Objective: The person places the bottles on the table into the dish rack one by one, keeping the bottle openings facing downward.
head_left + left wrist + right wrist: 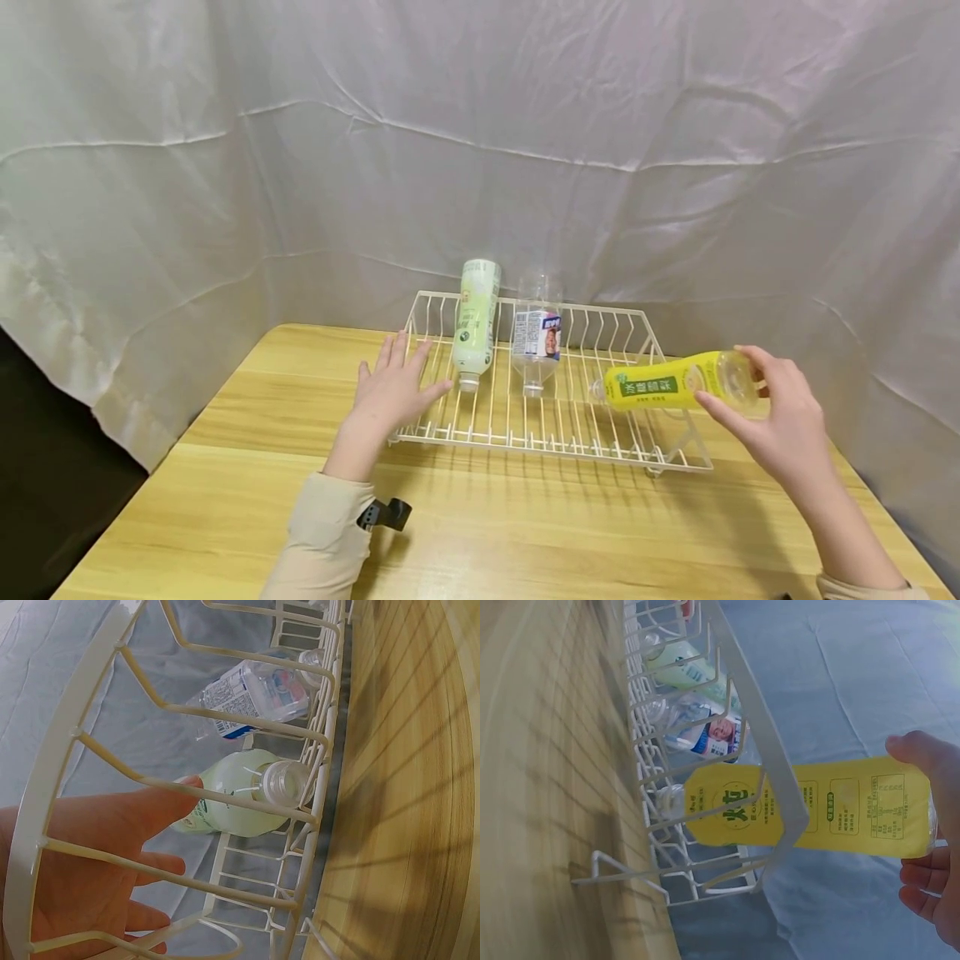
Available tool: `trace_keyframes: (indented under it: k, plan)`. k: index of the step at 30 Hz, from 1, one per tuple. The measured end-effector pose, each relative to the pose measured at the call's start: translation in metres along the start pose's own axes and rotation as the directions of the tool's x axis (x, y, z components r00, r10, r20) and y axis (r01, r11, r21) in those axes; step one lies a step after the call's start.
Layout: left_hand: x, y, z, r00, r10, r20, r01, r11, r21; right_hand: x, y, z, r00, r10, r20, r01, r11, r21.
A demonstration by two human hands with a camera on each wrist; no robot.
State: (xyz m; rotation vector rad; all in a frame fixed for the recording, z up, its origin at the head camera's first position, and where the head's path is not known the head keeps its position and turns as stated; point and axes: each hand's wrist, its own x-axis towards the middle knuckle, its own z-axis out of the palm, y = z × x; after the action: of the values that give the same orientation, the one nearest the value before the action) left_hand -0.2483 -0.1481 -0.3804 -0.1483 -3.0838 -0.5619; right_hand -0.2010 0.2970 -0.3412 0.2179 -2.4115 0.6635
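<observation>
A yellow-labelled plastic bottle (pixel 660 383) is gripped near its base by my right hand (pixel 787 417). It tilts over the right end of a white wire rack (pixel 555 446), neck pointing left and down. In the right wrist view the yellow bottle (pixel 817 806) shows its neck among the rack's wires. My left hand (pixel 390 387) is at the rack's left end with fingers spread, holding nothing. Beside it a pale green bottle (pixel 474 321) leans neck-down in the rack; the thumb is close to it. Right of that, a clear bottle (pixel 536 342) with a blue-and-white label also stands neck-down.
The rack rests on a wood-grain table (pixel 465 517). A grey cloth curtain (pixel 525 183) hangs behind and on both sides. A black strap with a small device (pixel 386 515) is on my left wrist.
</observation>
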Motion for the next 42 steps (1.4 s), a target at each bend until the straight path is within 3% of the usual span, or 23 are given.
trace_keyframes:
  k: [8,22,30,42]
  plan:
    - [0.001,0.002,0.001,1.0,0.003,0.005,-0.003,1.0,-0.002,0.009,-0.011,0.0,0.999,-0.031,0.014,0.031,0.999,-0.016]
    - [0.001,0.001,0.0,1.0,0.0,-0.001,0.0,1.0,-0.001,0.049,-0.038,0.008,0.984,-0.06,0.166,0.073,0.995,-0.073]
    - [0.0,0.001,-0.001,1.0,-0.002,0.002,0.002,1.0,-0.007,0.078,-0.051,0.016,0.959,-0.014,0.283,0.049,0.992,-0.119]
    - [0.0,0.0,0.001,1.0,-0.004,-0.005,0.004,1.0,0.0,0.112,-0.061,0.04,0.946,0.041,0.322,0.013,0.987,-0.162]
